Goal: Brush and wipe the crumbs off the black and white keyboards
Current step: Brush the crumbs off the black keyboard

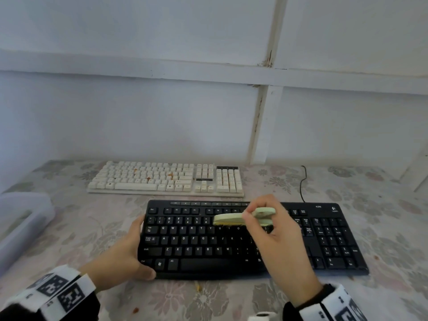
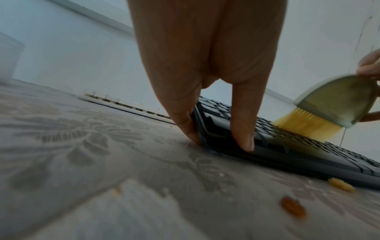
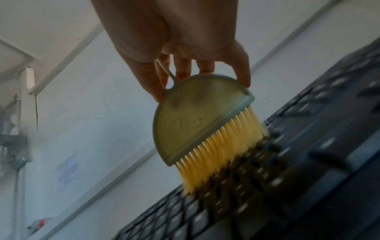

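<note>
The black keyboard [image 1: 196, 251] lies near the table's front. My left hand [image 1: 144, 249] holds its left end, thumb round the front corner and fingers [image 2: 185, 120] against the side edge. My right hand [image 1: 252, 216] pinches a pale green brush [image 1: 231, 218] by its handle. The brush's yellow bristles [image 3: 216, 151] touch the upper key rows in the keyboard's middle. Behind lies the white keyboard [image 1: 162, 179] with orange crumbs [image 1: 171, 174] among its keys. In the left wrist view the brush [image 2: 337, 102] stands over the black keyboard [image 2: 287, 146].
Loose crumbs [image 2: 293, 209] lie on the floral tablecloth [image 1: 382, 228] in front of the black keyboard. A clear plastic container [image 1: 20, 218] sits at the left edge. A black cable [image 1: 302, 184] runs back from the black keyboard towards the white wall.
</note>
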### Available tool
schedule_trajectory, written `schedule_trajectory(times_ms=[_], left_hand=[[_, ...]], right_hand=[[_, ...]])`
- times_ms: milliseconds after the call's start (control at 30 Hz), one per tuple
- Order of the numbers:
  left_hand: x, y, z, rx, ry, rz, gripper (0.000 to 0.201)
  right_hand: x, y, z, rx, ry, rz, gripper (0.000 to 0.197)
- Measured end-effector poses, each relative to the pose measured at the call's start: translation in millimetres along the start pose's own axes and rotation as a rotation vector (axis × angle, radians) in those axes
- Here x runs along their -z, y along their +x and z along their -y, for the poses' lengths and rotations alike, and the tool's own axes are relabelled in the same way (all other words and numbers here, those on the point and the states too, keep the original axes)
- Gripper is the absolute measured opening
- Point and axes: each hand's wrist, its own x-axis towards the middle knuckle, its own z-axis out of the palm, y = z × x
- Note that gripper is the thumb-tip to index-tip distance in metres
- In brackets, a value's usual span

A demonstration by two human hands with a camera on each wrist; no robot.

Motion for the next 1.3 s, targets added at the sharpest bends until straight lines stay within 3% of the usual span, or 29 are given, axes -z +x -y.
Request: schedule_trajectory(times_ms=[167,267,400,533,667,900,1300], left_hand=[[0,0,0,0.000,-0.008,-0.002,0.118],[0,1,1,0.001,-0.033,-0.005,0.118],[0,1,1,0.001,-0.033,-0.002,0.117],[0,1,0,-0.005,-0.030,-0.005,0.113],[0,-1,-2,-0.002,-0.018,-0.006,0.115],[0,0,-1,-0.004,-0.032,-0.007,0.114],[0,-1,-2,-0.012,-0.032,-0.012,0.112]], right_hand=[[19,3,-15,0.016,-0.095,-0.123,0.023],[25,2,-10,0.030,0.029,-0.082,0.025],[38,0,-21,-0.016,-0.030,-0.063,0.024],[57,7,-24,-0.003,-0.112,-0.171,0.024],[61,8,-20,0.005,0.083,-0.146,0.012],[77,10,-44,-0.059,-0.025,-0.153,0.022],[108,13,-53,-0.053,-0.089,-0.220,0.021]])
